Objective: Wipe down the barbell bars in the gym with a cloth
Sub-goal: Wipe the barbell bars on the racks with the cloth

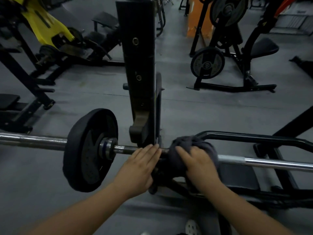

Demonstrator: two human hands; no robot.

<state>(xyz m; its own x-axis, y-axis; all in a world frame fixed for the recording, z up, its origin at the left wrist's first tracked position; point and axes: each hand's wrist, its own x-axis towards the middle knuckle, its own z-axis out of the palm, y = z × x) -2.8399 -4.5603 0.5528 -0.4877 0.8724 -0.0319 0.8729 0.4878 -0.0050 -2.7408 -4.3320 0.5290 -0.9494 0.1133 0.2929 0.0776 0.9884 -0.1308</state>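
A chrome barbell bar [264,162] runs across the view from left to right and rests in a black rack. A black weight plate [89,150] sits on its left sleeve. My right hand [198,167] presses a bunched dark grey cloth [191,143] around the bar just right of the rack hook. My left hand [140,167] lies on the bar between the plate's collar and the rack, fingers together and pointing towards the cloth. The stretch of bar under the cloth and both hands is hidden.
The black rack upright [138,65] rises straight ahead with a hook [138,131] above the bar. A black bench frame [254,139] lies to the right. A yellow machine [44,26] stands far left, a plate-loaded machine [208,62] far right, on grey floor [203,112].
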